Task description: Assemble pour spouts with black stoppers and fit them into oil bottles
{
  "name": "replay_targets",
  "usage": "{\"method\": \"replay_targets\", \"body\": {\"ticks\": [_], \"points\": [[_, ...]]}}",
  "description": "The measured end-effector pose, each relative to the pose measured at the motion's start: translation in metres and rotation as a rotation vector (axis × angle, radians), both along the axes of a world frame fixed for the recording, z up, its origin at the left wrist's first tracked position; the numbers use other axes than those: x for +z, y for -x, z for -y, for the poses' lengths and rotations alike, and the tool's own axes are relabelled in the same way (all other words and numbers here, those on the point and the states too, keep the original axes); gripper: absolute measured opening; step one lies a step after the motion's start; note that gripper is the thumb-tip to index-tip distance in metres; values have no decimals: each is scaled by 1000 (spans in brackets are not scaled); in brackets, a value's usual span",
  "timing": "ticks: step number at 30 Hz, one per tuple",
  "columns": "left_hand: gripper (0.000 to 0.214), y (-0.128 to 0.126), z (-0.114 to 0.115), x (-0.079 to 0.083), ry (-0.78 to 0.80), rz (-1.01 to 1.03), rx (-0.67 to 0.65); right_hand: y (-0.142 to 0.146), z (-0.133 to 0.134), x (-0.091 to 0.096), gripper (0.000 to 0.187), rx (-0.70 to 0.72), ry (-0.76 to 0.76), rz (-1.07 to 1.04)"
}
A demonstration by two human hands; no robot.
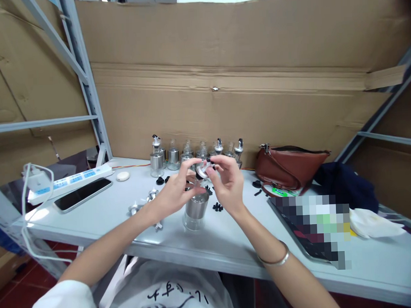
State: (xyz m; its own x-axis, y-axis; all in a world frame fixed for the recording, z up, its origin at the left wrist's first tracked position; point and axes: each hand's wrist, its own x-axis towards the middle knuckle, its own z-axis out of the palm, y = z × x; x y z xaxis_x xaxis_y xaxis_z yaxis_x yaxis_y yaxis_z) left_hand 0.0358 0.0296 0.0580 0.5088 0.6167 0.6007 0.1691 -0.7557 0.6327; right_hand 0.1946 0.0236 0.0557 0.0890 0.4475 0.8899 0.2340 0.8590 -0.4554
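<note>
A glass bottle (196, 205) with a metal band stands near the table's front edge, tilted slightly. My left hand (176, 188) curls around its neck, index finger up beside the pour spout (202, 169), thumb lower by the bottle's shoulder. The exact contact is partly hidden. My right hand (230, 182) pinches the silver-and-black pour spout at the bottle's mouth between thumb and fingers. Left of the bottle lie loose silver spout parts (135, 209). Small black pieces (218, 207) lie to its right, and black caps (160, 180) behind my left hand.
Several similar bottles (173, 156) line the back, some with spouts. At left are a power strip (73, 181), a phone (84, 194) and a white round object (123, 176). A brown bag (288, 166), dark cloth (346, 184), a blurred-out flat item (311, 231) and white tissue (375, 222) occupy the right.
</note>
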Motion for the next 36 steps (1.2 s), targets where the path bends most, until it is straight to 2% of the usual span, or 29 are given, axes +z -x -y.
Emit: {"method": "replay_targets", "body": {"ticks": [5,8,12,17,24,27,29,33,36], "points": [[40,2,-1,1,-25,-10,-14,-4,-2,2,19,81,108,63],[31,3,-1,2,-32,-19,0,-6,-2,4,19,123,116,86],[29,4,-3,0,6,0,-28,-9,1,9,20,87,114,161],[32,3,-5,-5,109,144,-54,-10,6,17,17,67,134,313],[27,-2,3,-5,165,198,-47,-11,10,18,16,102,139,327],[27,-2,4,3,162,177,-2,-16,4,17,33,157,175,280],[29,1,-4,15,122,181,62,-20,-3,14,45,157,161,179],[31,15,-41,47,-56,298,282,-29,-20,4,32,0,130,-39],[30,25,-77,61,-154,295,444,-32,-26,-1,25,-26,180,-163]]}}
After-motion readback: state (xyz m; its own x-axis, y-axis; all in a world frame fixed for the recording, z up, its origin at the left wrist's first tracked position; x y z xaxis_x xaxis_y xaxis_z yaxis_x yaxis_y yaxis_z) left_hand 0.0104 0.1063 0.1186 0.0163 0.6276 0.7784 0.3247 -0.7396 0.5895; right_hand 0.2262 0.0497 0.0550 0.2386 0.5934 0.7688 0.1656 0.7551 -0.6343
